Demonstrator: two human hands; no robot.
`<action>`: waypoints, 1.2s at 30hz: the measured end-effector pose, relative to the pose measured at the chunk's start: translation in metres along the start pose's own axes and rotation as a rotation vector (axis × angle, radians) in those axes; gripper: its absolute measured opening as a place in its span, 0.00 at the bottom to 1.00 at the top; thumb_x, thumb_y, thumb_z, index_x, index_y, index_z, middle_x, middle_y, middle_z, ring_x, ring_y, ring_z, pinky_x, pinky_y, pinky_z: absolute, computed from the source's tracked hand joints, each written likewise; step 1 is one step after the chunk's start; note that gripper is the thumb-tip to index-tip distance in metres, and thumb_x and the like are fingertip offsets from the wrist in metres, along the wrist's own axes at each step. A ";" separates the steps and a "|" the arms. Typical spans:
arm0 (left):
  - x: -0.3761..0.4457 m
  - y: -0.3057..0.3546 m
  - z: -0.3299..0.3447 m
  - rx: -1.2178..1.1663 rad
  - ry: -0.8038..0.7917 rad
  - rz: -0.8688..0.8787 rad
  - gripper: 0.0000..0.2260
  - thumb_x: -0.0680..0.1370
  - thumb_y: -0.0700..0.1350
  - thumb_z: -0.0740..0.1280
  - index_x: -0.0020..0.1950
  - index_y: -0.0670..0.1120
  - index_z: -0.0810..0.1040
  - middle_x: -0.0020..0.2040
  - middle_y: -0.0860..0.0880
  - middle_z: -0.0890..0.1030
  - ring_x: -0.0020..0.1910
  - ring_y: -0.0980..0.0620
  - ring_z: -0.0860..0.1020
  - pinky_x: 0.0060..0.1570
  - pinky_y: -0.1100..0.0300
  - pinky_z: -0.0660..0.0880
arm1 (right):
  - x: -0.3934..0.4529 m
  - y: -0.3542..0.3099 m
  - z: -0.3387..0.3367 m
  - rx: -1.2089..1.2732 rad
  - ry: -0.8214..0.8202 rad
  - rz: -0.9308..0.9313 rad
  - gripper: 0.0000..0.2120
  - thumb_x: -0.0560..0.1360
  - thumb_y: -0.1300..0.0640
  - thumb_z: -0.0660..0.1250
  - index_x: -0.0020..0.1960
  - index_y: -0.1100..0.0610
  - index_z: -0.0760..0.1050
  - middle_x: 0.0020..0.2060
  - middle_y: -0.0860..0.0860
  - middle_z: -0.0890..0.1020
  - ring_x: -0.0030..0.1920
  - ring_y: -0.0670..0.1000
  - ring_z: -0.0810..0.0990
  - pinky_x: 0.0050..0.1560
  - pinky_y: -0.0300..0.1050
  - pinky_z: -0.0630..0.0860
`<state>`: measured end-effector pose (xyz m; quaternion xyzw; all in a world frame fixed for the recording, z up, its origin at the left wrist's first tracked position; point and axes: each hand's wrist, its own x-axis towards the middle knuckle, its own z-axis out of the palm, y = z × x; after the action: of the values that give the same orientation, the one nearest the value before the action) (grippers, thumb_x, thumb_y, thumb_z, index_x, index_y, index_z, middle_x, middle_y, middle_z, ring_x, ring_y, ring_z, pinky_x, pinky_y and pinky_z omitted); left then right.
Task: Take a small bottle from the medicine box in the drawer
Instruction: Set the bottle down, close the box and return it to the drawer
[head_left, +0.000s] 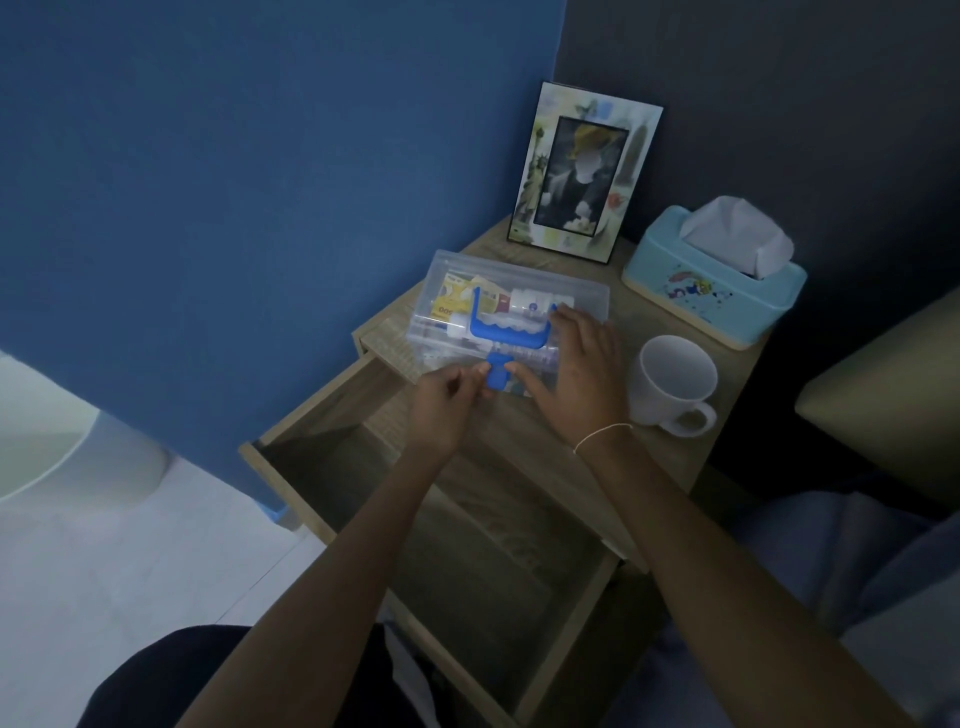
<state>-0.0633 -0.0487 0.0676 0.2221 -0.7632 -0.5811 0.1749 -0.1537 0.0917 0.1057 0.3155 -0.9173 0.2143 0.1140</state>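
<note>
Clear plastic, with a blue handle (509, 332) across its lid, the medicine box (511, 306) is sitting on top of the wooden nightstand (670, 452), at its left edge, just beyond the pulled-out drawer (332, 467). The lid is lying shut. Through it, small white bottles (530, 301) and yellow packets (454, 299) are showing inside, lying on their sides.

The left hand (447, 400) is reaching to the box's near edge, its thumb and fingertips pinching together on the blue latch (497, 375) from the left. The right hand (576, 369) is lying spread over the right part of the lid, fingers apart and flat, with one fingertip touching the latch from the right side. A thin pale band (602, 435) is circling the right wrist.

To the right of the box, a white mug (675, 379) is standing upright with its handle pointing near and right. Farther back, a light blue tissue box (711, 280) is holding a white tissue, and a picture frame (584, 171) is leaning against the dark wall. The drawer is standing open toward the person, its inside dim.
</note>
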 end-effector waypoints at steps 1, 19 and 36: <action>-0.001 -0.001 0.001 -0.019 -0.002 -0.016 0.14 0.79 0.50 0.63 0.42 0.43 0.82 0.36 0.49 0.83 0.36 0.60 0.79 0.37 0.69 0.74 | 0.001 0.000 0.001 -0.011 0.001 0.004 0.34 0.72 0.38 0.66 0.68 0.61 0.69 0.67 0.57 0.73 0.67 0.58 0.69 0.68 0.59 0.66; -0.006 -0.013 0.006 0.524 0.387 0.041 0.35 0.64 0.65 0.73 0.61 0.44 0.69 0.62 0.41 0.72 0.61 0.45 0.71 0.59 0.53 0.69 | 0.001 0.001 0.004 0.064 0.011 0.030 0.31 0.71 0.38 0.65 0.66 0.58 0.69 0.63 0.56 0.75 0.64 0.57 0.71 0.65 0.60 0.70; 0.028 -0.020 -0.007 0.543 0.281 0.257 0.49 0.64 0.69 0.69 0.76 0.48 0.52 0.68 0.39 0.68 0.68 0.42 0.67 0.67 0.39 0.63 | -0.004 0.004 0.018 0.098 0.088 0.018 0.30 0.72 0.43 0.69 0.66 0.62 0.70 0.65 0.58 0.74 0.68 0.59 0.69 0.66 0.66 0.66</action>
<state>-0.0802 -0.0737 0.0504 0.2405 -0.8803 -0.2935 0.2849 -0.1545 0.0886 0.0870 0.3027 -0.9027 0.2736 0.1366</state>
